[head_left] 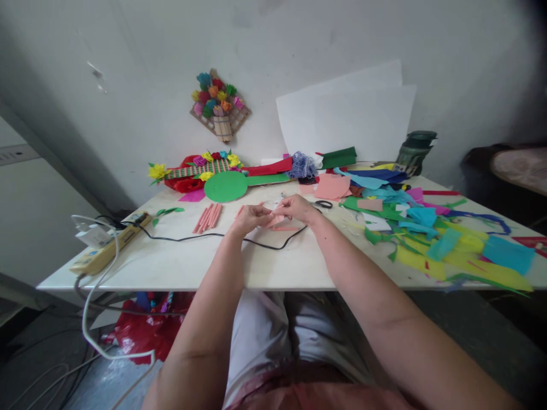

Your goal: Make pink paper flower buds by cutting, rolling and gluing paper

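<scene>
My left hand (252, 217) and my right hand (298, 208) meet over the middle of the white table (179, 265), both pinching a small pink paper piece (277, 221) between the fingers. A thin pink strip (285, 229) lies on the table just under my right hand. Several rolled pink paper sticks (208, 217) lie a little to the left of my left hand. A black cable (256, 242) runs across the table below both hands. Black scissors (323, 204) rest just right of my right hand.
Coloured paper scraps (431, 233) cover the table's right side. A green paper disc (225, 186) and paper flowers (200, 168) sit at the back. A power strip (106, 250) with white cables lies at the left edge. White sheets (350, 122) lean on the wall; a dark jar (415, 151) stands beside them.
</scene>
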`<state>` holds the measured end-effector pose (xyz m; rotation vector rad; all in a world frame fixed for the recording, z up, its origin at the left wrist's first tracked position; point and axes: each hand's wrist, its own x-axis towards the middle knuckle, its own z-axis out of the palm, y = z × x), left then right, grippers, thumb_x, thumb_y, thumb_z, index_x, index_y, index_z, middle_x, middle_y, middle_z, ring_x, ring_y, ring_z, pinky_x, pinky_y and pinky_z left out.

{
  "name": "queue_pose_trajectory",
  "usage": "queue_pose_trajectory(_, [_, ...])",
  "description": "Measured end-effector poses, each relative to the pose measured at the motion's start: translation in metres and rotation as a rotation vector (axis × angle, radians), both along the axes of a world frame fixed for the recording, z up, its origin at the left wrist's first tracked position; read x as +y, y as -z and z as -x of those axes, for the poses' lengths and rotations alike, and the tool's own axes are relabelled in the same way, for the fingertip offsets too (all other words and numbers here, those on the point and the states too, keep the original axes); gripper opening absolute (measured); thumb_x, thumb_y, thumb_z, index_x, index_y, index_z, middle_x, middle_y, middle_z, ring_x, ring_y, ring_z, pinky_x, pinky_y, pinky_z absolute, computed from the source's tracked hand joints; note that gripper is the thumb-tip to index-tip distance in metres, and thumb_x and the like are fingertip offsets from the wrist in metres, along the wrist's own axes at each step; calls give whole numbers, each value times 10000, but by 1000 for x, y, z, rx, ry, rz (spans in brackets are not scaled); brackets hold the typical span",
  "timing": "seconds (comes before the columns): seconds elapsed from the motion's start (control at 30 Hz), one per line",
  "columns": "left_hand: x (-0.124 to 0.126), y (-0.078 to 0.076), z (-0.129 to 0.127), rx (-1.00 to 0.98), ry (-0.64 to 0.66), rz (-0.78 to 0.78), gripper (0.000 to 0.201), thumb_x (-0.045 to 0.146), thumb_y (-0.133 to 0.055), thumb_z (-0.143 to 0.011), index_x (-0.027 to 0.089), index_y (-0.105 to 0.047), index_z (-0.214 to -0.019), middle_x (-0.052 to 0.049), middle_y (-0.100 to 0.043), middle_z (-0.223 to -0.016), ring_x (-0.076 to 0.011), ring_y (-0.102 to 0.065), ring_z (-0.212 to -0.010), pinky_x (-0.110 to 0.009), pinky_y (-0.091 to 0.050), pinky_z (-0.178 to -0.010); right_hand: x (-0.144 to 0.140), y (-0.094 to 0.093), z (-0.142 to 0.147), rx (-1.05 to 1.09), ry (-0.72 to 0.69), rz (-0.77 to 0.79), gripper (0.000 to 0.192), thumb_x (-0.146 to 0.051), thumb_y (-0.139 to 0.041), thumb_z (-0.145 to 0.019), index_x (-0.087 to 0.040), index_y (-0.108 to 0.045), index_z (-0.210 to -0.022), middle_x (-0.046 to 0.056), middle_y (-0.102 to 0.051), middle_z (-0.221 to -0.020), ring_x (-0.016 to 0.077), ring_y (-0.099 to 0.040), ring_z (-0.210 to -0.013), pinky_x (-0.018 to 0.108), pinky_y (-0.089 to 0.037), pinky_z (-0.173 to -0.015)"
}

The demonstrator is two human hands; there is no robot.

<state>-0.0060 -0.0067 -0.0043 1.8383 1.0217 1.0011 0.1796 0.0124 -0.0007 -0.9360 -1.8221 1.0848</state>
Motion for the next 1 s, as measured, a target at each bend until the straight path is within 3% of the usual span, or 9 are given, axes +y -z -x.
queue_pose_trajectory(0.17, [-5, -5, -1, 10, 23, 14, 251, 383, -674, -658, 134, -678, -689, 11, -580, -501, -79, -460, -441, -347, -446, -803, -2, -2, -2, 21, -8, 32, 228, -335, -696, -593, -114, -644, -607, -39, -494, -449, 56, -391, -406, 202, -302, -411])
queue_pose_trajectory(0.4, [-8, -5, -1, -56, 30, 124, 297, 405, -707, -610, 128, -665, -706, -11, -600, -541, -89, -484, -468, -263, -421, -575, -4, -6, -5, 66, -30, 43, 244, -363, -690, -612, -123, -646, -604, -40, -495, -425, 62, -405, -385, 212, -312, -422])
queue_pose_trajectory(0.63, [-14, -5, -2, -111, 50, 162, 277, 360, -733, -576, 117, -640, -673, 3, -585, -503, -72, -477, -445, -209, -363, -486, -4, -5, -4, 81, -72, 36, 239, -362, -671, -627, -130, -635, -586, -45, -473, -409, 67, -406, -390, 210, -329, -415])
queue_pose_trajectory(0.87, [-10, -1, -1, -104, 17, 132, 218, 312, -694, -585, 115, -627, -652, 19, -549, -475, -63, -436, -435, -216, -331, -480, -1, -5, -7, 240, 38, 22, 290, -396, -714, -588, -126, -612, -577, -5, -556, -499, 58, -400, -398, 210, -330, -401])
queue_pose_trajectory(1.0, [-10, 0, 0, -91, -18, 100, 212, 332, -657, -629, 133, -594, -591, 27, -515, -460, -69, -429, -441, -230, -348, -506, -1, -8, -10, 351, 107, 64, 363, -476, -694, -609, -126, -638, -685, 19, -607, -599, 62, -431, -430, 207, -357, -413])
